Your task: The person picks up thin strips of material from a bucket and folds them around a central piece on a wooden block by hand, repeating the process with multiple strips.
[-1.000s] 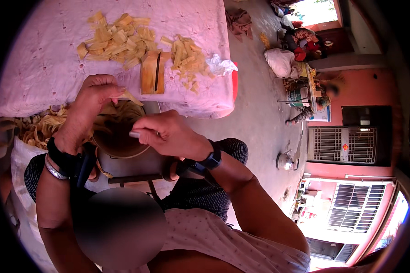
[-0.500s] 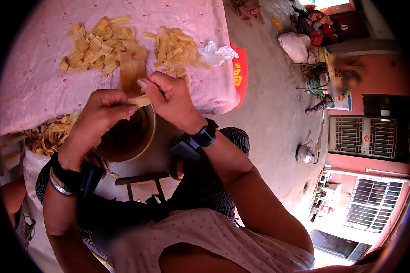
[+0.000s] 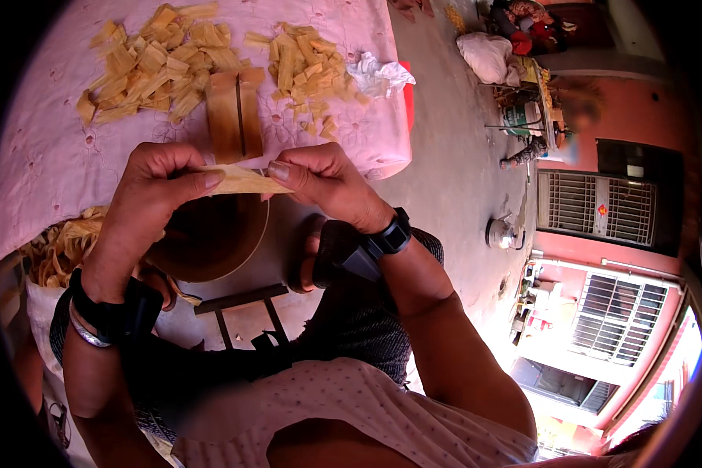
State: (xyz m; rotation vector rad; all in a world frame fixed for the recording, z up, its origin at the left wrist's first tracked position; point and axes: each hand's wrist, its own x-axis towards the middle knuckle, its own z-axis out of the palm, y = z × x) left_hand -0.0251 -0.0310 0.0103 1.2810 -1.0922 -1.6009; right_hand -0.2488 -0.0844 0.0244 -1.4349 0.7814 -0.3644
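Note:
A pale yellow, flat husk-like strip (image 3: 246, 181) is stretched level between my two hands, above a round basin (image 3: 246, 246). My left hand (image 3: 157, 181) pinches its left end between thumb and fingers. The right end is pinched by my right hand (image 3: 327, 181), thumb on top. Just beyond the strip, a brown wooden block with a dark lengthwise slot (image 3: 223, 117) lies at the table edge. Behind it are a large pile of cut yellow pieces (image 3: 160, 66) and a smaller pile (image 3: 304, 58). My hands partly cover the basin, whose inside is dark.
A pink cloth (image 3: 47, 148) covers the table. Crumpled white plastic (image 3: 378, 76) lies near its right edge. Curled strips (image 3: 66, 246) fill a white sack at my left. A dark stool frame (image 3: 242, 300) stands below the basin, and a metal kettle (image 3: 503, 232) on the floor.
My hands have moved apart and the strip now shows longer and flatter between them. The right hand has shifted right and down, uncovering the slotted block.

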